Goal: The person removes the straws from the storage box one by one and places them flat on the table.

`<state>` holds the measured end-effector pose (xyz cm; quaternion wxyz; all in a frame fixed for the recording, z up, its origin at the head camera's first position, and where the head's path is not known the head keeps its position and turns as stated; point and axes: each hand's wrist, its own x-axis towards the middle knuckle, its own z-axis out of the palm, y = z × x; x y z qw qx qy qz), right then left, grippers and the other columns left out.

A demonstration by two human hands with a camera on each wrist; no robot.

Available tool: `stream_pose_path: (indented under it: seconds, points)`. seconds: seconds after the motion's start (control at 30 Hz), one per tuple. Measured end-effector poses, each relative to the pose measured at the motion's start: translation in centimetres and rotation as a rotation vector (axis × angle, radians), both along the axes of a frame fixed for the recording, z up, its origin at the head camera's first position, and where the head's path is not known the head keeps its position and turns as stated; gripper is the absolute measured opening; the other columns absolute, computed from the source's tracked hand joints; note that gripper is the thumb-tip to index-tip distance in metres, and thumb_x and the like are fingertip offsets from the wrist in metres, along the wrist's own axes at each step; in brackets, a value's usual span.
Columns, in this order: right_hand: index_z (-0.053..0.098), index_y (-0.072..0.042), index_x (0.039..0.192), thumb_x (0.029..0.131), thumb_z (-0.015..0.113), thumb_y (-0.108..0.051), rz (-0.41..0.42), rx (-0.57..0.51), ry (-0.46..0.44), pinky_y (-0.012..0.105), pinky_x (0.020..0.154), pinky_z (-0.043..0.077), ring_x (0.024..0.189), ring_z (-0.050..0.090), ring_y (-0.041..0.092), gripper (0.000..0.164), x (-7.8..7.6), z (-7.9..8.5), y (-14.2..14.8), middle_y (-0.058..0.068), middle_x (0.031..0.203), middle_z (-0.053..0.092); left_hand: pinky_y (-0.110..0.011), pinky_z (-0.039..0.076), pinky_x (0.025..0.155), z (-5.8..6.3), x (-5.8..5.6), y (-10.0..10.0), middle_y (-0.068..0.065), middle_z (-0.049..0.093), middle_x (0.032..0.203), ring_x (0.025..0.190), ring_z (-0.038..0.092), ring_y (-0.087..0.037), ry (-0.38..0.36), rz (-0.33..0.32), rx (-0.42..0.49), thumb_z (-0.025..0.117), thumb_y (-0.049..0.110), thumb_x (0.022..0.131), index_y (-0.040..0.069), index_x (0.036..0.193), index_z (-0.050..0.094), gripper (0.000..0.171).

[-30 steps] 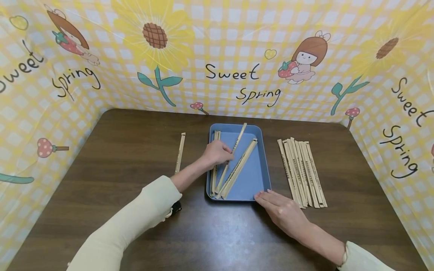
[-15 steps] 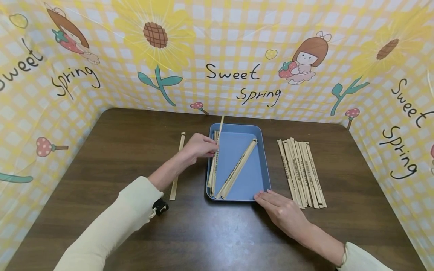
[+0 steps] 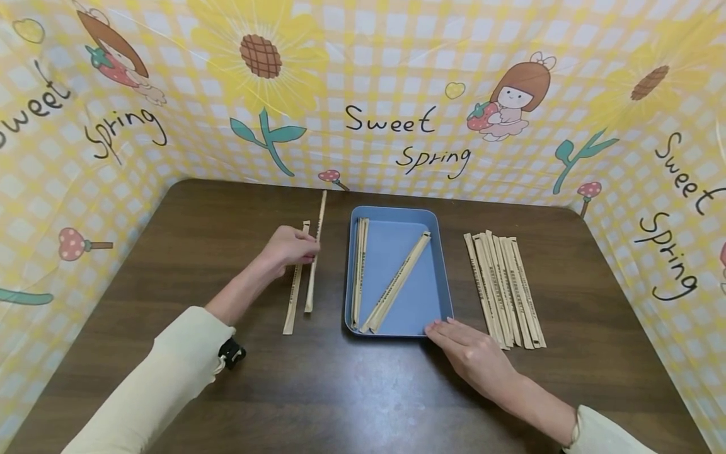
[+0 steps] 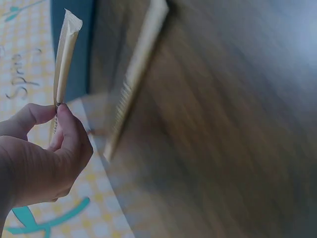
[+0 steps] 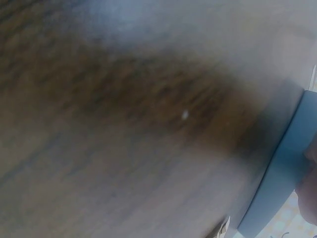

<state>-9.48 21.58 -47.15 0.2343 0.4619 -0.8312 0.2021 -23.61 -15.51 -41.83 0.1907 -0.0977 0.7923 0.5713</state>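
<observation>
My left hand (image 3: 290, 247) pinches a slim paper-wrapped straw (image 3: 311, 287) between thumb and fingertips, left of the blue tray (image 3: 428, 284). Its sealed wrapper end stands up from the fingers in the left wrist view, where the held straw (image 4: 66, 59) shows close. Another wrapped straw (image 3: 292, 306) lies on the table, partly behind that hand. Inside the tray, several wrapped straws (image 3: 360, 271) line the left wall, and a few more wrapped straws (image 3: 399, 280) lie slanted across the middle. My right hand (image 3: 476, 353) rests its extended fingers on the tray's near right corner.
To the right of the tray, several wrapped straws (image 3: 505, 290) lie side by side on the dark wooden table (image 3: 363, 397). A yellow checked cloth (image 3: 386, 75) with printed flowers rises behind the table and at both sides.
My left hand has carried one wrapped straw leftward out of the tray, over its left wall, to beside the lone straw on the table. The right hand has stayed at the tray corner.
</observation>
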Motion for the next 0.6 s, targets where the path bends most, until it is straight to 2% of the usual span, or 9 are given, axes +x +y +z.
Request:
stream_pose_path:
  seconds: [0.1, 0.2, 0.37, 0.6]
  points:
    - [0.074, 0.003, 0.111, 0.108, 0.039, -0.012, 0.001, -0.002, 0.004, 0.044, 0.090, 0.056, 0.099, 0.070, 0.027, 0.038, 0.0, 0.0, 0.0, 0.013, 0.109, 0.073, -0.026, 0.057, 0.086, -0.6, 0.0, -1.4, -0.026, 0.055, 0.130, 0.091, 0.065, -0.021, -0.006, 0.022, -0.043, 0.059, 0.003, 0.091, -0.015, 0.123, 0.060, 0.037]
    - [0.074, 0.003, 0.110, 0.108, 0.039, -0.013, 0.002, -0.002, 0.004, 0.044, 0.089, 0.056, 0.099, 0.070, 0.027, 0.038, 0.1, 0.1, -0.1, 0.014, 0.109, 0.073, -0.024, 0.058, 0.082, -1.1, 0.1, -2.5, -0.023, 0.059, 0.120, 0.085, 0.065, -0.017, -0.006, 0.031, -0.076, 0.061, 0.004, 0.091, -0.016, 0.120, 0.061, 0.035]
    - [0.074, 0.003, 0.110, 0.108, 0.039, -0.014, 0.004, -0.005, 0.001, 0.044, 0.089, 0.056, 0.099, 0.071, 0.028, 0.039, 0.1, 0.1, -0.1, 0.014, 0.109, 0.073, -0.024, 0.059, 0.077, -1.3, 0.5, -3.4, -0.017, 0.062, 0.106, 0.079, 0.065, -0.013, 0.026, 0.006, -0.159, 0.064, 0.004, 0.090, -0.014, 0.114, 0.064, 0.030]
    - [0.074, 0.003, 0.109, 0.108, 0.039, -0.014, -0.005, -0.002, 0.011, 0.044, 0.088, 0.057, 0.098, 0.071, 0.028, 0.039, 0.0, 0.0, 0.0, 0.014, 0.108, 0.073, -0.024, 0.060, 0.073, -1.6, 0.7, -3.9, -0.022, 0.060, 0.113, 0.077, 0.067, -0.016, 0.040, -0.029, -0.243, 0.068, 0.006, 0.089, -0.010, 0.108, 0.064, 0.025]
